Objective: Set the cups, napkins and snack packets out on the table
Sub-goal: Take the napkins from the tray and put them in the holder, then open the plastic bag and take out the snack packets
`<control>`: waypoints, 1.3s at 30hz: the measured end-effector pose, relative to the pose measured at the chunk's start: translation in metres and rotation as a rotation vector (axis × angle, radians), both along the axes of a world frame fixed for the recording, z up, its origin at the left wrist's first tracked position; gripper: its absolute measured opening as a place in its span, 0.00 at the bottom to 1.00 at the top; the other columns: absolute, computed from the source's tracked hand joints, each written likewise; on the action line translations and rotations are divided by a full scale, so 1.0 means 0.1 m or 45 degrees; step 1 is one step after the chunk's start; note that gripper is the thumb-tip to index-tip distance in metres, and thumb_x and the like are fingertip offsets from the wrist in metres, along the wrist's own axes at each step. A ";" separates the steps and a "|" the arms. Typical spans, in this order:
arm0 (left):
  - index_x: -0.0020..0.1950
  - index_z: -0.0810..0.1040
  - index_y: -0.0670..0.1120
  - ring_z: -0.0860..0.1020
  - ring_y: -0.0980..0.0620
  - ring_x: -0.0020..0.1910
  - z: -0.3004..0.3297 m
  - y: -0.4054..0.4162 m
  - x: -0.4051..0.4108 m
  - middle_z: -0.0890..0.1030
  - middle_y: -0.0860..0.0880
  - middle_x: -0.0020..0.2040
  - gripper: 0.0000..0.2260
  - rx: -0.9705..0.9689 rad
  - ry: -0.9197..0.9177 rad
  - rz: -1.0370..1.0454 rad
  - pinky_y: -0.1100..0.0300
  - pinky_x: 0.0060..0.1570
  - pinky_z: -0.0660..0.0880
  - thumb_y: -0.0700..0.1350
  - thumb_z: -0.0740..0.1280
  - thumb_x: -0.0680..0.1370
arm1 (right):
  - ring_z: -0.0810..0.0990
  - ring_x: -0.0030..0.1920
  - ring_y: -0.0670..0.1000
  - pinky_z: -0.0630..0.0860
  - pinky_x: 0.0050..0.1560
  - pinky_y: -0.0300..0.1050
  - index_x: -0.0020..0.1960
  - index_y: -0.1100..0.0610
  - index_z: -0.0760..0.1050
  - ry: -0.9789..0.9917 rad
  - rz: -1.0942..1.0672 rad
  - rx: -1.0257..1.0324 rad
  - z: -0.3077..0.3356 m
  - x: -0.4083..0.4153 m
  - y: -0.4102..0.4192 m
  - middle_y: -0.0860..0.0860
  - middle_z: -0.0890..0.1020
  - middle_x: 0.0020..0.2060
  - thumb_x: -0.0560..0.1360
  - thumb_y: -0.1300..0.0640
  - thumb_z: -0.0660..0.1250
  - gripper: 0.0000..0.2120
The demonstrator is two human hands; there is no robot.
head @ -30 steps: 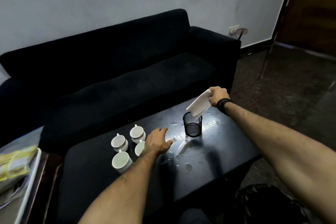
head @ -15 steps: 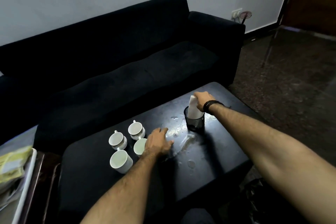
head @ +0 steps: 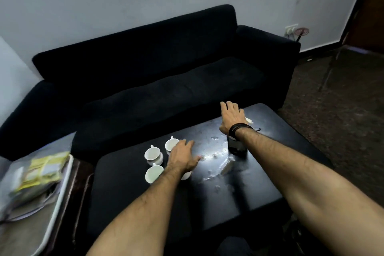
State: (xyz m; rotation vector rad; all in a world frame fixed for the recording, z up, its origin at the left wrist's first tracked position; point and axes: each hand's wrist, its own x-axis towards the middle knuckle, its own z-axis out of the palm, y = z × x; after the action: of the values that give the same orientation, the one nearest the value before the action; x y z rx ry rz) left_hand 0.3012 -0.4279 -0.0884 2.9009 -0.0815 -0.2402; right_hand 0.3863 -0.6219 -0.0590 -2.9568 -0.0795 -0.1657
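Both bare forearms reach forward. The left hand (head: 182, 157) lies palm down, fingers loosely spread. The right hand (head: 232, 117) stretches farther ahead, palm down with fingers extended and splayed, empty, a dark wristband (head: 239, 129) around its wrist.

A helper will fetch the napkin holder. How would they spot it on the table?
On the black coffee table before the sofa, look right of the white cups. The holder is a dark mesh cup under the right hand's wrist, the only black container there.

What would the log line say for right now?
left hand: flat over cups | right hand: open, above mesh holder | table: wet
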 end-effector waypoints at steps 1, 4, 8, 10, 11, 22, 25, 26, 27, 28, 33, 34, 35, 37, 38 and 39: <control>0.77 0.64 0.48 0.63 0.46 0.76 0.08 0.08 -0.04 0.66 0.45 0.75 0.31 0.002 -0.011 0.024 0.52 0.74 0.62 0.57 0.67 0.77 | 0.67 0.64 0.60 0.68 0.63 0.57 0.70 0.57 0.61 0.009 0.042 -0.003 0.05 -0.04 0.12 0.56 0.68 0.64 0.67 0.56 0.71 0.34; 0.75 0.67 0.49 0.67 0.46 0.72 0.31 0.37 -0.20 0.70 0.46 0.71 0.29 -0.018 -0.081 0.094 0.52 0.71 0.65 0.58 0.67 0.76 | 0.67 0.66 0.60 0.68 0.63 0.58 0.71 0.57 0.61 0.061 0.173 0.022 0.20 -0.17 0.54 0.56 0.68 0.66 0.68 0.55 0.70 0.34; 0.75 0.67 0.49 0.67 0.44 0.72 0.58 0.94 -0.54 0.70 0.44 0.71 0.30 -0.001 -0.114 0.221 0.50 0.70 0.67 0.58 0.66 0.76 | 0.66 0.68 0.61 0.67 0.64 0.58 0.72 0.57 0.60 0.165 0.360 0.043 0.37 -0.40 1.24 0.57 0.68 0.67 0.70 0.53 0.70 0.34; 0.77 0.64 0.48 0.64 0.43 0.75 0.64 1.25 -0.71 0.66 0.42 0.75 0.31 0.020 -0.118 0.295 0.50 0.73 0.64 0.57 0.66 0.77 | 0.66 0.69 0.61 0.68 0.65 0.58 0.72 0.57 0.60 0.211 0.442 0.043 0.43 -0.54 1.60 0.58 0.68 0.67 0.70 0.52 0.70 0.34; 0.78 0.63 0.48 0.62 0.43 0.76 0.66 1.43 -0.81 0.64 0.42 0.77 0.32 0.027 -0.119 0.334 0.50 0.74 0.62 0.57 0.66 0.77 | 0.67 0.69 0.61 0.68 0.65 0.58 0.72 0.56 0.60 0.227 0.483 0.033 0.45 -0.61 1.79 0.58 0.68 0.67 0.70 0.52 0.70 0.34; 0.77 0.64 0.47 0.63 0.42 0.76 0.54 3.22 -1.77 0.65 0.41 0.76 0.31 0.088 -0.108 0.698 0.51 0.73 0.63 0.57 0.66 0.77 | 0.68 0.69 0.60 0.71 0.64 0.56 0.72 0.56 0.62 0.349 0.857 0.012 0.31 -1.22 3.66 0.56 0.69 0.69 0.72 0.49 0.71 0.34; 0.77 0.63 0.48 0.63 0.42 0.76 0.38 3.56 -1.87 0.65 0.41 0.76 0.31 0.080 -0.096 0.807 0.50 0.73 0.63 0.57 0.66 0.77 | 0.68 0.68 0.61 0.71 0.65 0.56 0.72 0.57 0.62 0.387 0.926 0.072 0.20 -1.26 4.04 0.58 0.69 0.68 0.72 0.48 0.70 0.33; 0.77 0.63 0.48 0.63 0.42 0.76 0.34 3.63 -1.88 0.66 0.41 0.76 0.31 0.094 -0.102 0.830 0.50 0.72 0.63 0.57 0.65 0.77 | 0.69 0.67 0.61 0.71 0.65 0.56 0.72 0.57 0.62 0.401 0.937 0.105 0.17 -1.27 4.13 0.58 0.69 0.67 0.73 0.47 0.70 0.33; 0.77 0.63 0.48 0.64 0.42 0.76 0.27 3.72 -1.88 0.66 0.41 0.76 0.31 0.096 -0.101 0.856 0.49 0.72 0.63 0.57 0.65 0.77 | 0.69 0.67 0.61 0.71 0.64 0.56 0.71 0.58 0.63 0.419 0.944 0.141 0.13 -1.26 4.26 0.59 0.70 0.66 0.73 0.47 0.70 0.32; 0.78 0.61 0.49 0.63 0.42 0.76 0.20 3.81 -1.87 0.65 0.41 0.76 0.31 0.088 -0.094 0.880 0.48 0.72 0.62 0.57 0.64 0.78 | 0.70 0.66 0.61 0.72 0.64 0.55 0.70 0.58 0.65 0.431 0.939 0.184 0.08 -1.24 4.38 0.58 0.71 0.65 0.73 0.46 0.70 0.31; 0.81 0.53 0.51 0.51 0.43 0.80 -0.17 4.17 -1.69 0.51 0.41 0.81 0.31 0.008 -0.025 1.001 0.45 0.76 0.51 0.59 0.57 0.81 | 0.74 0.63 0.60 0.72 0.59 0.49 0.69 0.61 0.66 0.447 0.899 0.378 -0.08 -1.10 4.99 0.60 0.74 0.64 0.75 0.47 0.69 0.29; 0.81 0.52 0.50 0.49 0.43 0.81 -0.22 4.21 -1.64 0.49 0.41 0.81 0.31 0.006 -0.020 1.020 0.46 0.77 0.49 0.60 0.55 0.81 | 0.74 0.65 0.60 0.72 0.60 0.48 0.71 0.62 0.64 0.476 0.863 0.445 -0.09 -1.08 5.09 0.59 0.74 0.65 0.75 0.46 0.69 0.32; 0.81 0.50 0.50 0.48 0.43 0.81 -0.30 4.25 -1.59 0.48 0.40 0.81 0.32 -0.002 -0.012 1.042 0.46 0.77 0.48 0.60 0.55 0.81 | 0.73 0.66 0.60 0.72 0.60 0.48 0.74 0.62 0.61 0.520 0.814 0.517 -0.13 -1.05 5.20 0.59 0.73 0.67 0.75 0.46 0.68 0.35; 0.82 0.48 0.49 0.47 0.42 0.81 -0.48 4.27 -1.47 0.47 0.40 0.81 0.33 -0.033 0.012 1.079 0.45 0.78 0.47 0.61 0.55 0.81 | 0.73 0.67 0.60 0.73 0.60 0.48 0.76 0.63 0.56 0.605 0.715 0.627 -0.21 -0.98 5.41 0.59 0.72 0.69 0.76 0.44 0.67 0.38; 0.82 0.48 0.50 0.46 0.42 0.81 -0.57 4.26 -1.42 0.46 0.40 0.81 0.33 -0.059 0.022 1.095 0.44 0.77 0.46 0.61 0.54 0.81 | 0.72 0.67 0.60 0.73 0.60 0.48 0.76 0.63 0.54 0.642 0.670 0.664 -0.24 -0.94 5.50 0.59 0.71 0.69 0.76 0.43 0.66 0.39; 0.82 0.47 0.51 0.44 0.42 0.81 -0.66 4.23 -1.40 0.45 0.41 0.82 0.33 -0.086 0.029 1.118 0.43 0.77 0.45 0.62 0.52 0.81 | 0.72 0.68 0.60 0.73 0.61 0.48 0.77 0.64 0.53 0.677 0.622 0.706 -0.26 -0.91 5.57 0.59 0.70 0.70 0.76 0.43 0.66 0.40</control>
State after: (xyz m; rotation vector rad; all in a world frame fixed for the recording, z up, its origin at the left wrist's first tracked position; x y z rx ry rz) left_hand 0.1611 -0.0046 -0.1540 2.5623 1.1187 -0.1010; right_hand 0.2949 -0.0650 -0.0850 -2.2539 -0.5670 0.5633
